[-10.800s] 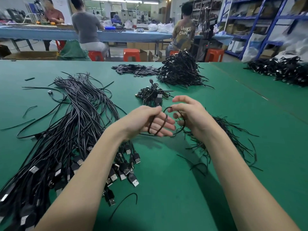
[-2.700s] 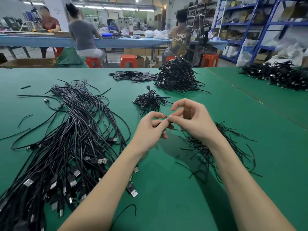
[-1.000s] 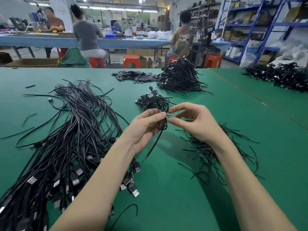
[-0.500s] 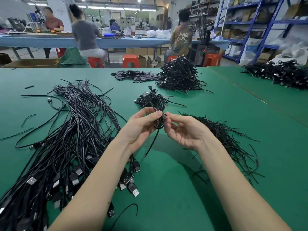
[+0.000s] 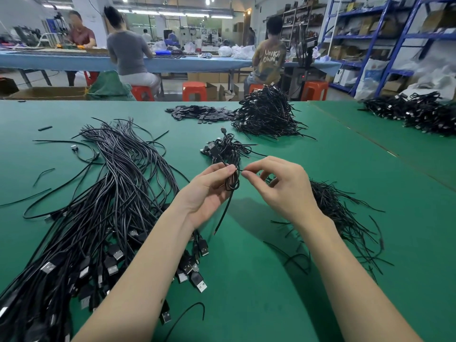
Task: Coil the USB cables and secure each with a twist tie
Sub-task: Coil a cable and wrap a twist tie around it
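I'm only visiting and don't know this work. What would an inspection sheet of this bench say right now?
Surface: green table, a seam running across its right side.
Job's things: coiled cable held above the table, one loose end hanging down; twist ties heaped at right.
Clutter: a few stray cables at far left; flat black pieces near the far edge.
Grips: left hand grips the coil; right hand pinches something thin at the coil's top, too small to tell.
Cables: uncoiled USB cables in a long bundle at left; small pile of tied coils ahead; large pile beyond.
Surroundings: people seated at a blue table, orange stools, blue shelving.
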A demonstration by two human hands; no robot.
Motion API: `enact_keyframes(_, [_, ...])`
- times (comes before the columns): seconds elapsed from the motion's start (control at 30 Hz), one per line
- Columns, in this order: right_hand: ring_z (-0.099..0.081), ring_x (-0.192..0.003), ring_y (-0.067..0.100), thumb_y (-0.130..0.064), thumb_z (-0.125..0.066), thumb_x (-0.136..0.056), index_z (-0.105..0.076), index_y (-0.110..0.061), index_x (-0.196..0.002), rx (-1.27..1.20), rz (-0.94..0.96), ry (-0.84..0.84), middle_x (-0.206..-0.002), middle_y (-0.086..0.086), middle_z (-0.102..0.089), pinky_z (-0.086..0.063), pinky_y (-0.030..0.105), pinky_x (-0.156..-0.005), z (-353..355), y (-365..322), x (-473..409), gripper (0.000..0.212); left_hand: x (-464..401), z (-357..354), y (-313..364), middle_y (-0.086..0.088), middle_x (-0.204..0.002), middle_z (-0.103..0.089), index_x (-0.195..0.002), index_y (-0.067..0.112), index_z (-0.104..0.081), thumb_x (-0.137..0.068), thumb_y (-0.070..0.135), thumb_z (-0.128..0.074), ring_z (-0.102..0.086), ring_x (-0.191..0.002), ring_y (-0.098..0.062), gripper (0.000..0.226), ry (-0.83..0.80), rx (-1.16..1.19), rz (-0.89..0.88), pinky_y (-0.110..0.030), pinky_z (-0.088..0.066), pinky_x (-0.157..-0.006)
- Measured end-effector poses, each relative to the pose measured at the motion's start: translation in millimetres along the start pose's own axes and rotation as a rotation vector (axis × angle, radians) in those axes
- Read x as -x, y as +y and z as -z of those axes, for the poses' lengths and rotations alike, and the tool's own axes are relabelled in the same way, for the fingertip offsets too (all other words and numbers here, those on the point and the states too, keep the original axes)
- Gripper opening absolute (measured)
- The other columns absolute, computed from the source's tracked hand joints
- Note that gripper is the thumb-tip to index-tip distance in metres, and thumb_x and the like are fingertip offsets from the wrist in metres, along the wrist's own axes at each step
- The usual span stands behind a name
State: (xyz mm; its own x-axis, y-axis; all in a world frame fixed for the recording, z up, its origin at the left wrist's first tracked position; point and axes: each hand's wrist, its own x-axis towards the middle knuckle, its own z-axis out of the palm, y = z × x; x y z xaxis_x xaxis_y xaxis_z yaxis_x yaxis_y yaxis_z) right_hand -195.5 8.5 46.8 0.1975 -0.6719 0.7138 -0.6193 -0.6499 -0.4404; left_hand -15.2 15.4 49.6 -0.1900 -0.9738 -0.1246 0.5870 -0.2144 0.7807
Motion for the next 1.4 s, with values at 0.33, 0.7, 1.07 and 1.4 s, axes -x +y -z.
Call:
enact_keyframes(0.33, [-0.061,-0.058,0.008,-0.019,-0.069,-0.091,-0.076,-0.014,-0.082,-1.184,-0.962,-0.375,-0.077,-0.003,-0.067,-0.048,0.015,-0.046,-2,-17,-10,0.012,1,0,5,-0.007,-0.084,-0.072,-0.094,0.017,-0.065,-0.069,0.011,-0.078,-0.065,-0.067,-0.013,0.028,-0.057,-0.003,0.011,-0.019,-0.055,-0.062])
enact_keyframes(0.7, [-0.065,-0.066,0.009,-0.028,-0.080,-0.087,-0.078,-0.030,-0.088,-0.223,-0.198,-0.067,-0.086,-0.022,-0.073,-0.048,0.022,-0.061,-1,-3,-3,0.003,0,1,3,-0.007,-0.081,-0.071,-0.106,0.013,-0.062,-0.068,0.013,-0.079,-0.060,-0.064,-0.012,0.041,0.054,0.057,0.077,-0.018,-0.055,-0.058])
enact_keyframes(1.07, [-0.062,-0.060,0.012,-0.020,-0.069,-0.096,-0.075,-0.014,-0.084,-0.708,-0.671,-0.188,-0.077,-0.003,-0.072,-0.049,0.022,-0.049,-4,-14,-6,0.015,-1,3,1,-0.001,-0.075,-0.068,-0.096,0.018,-0.063,-0.069,0.013,-0.078,-0.058,-0.060,-0.010,0.031,0.028,-0.014,0.033,-0.017,-0.051,-0.057])
enact_keyframes(1.4, [-0.062,-0.059,0.006,-0.019,-0.077,-0.088,-0.077,-0.009,-0.090,-0.897,-0.874,-0.239,-0.079,0.000,-0.074,-0.048,0.017,-0.049,-4,-10,-9,0.011,-4,6,-4,-0.005,-0.087,-0.074,-0.091,0.013,-0.070,-0.067,0.007,-0.079,-0.069,-0.072,-0.013,0.025,-0.067,-0.118,-0.099,-0.019,-0.056,-0.070])
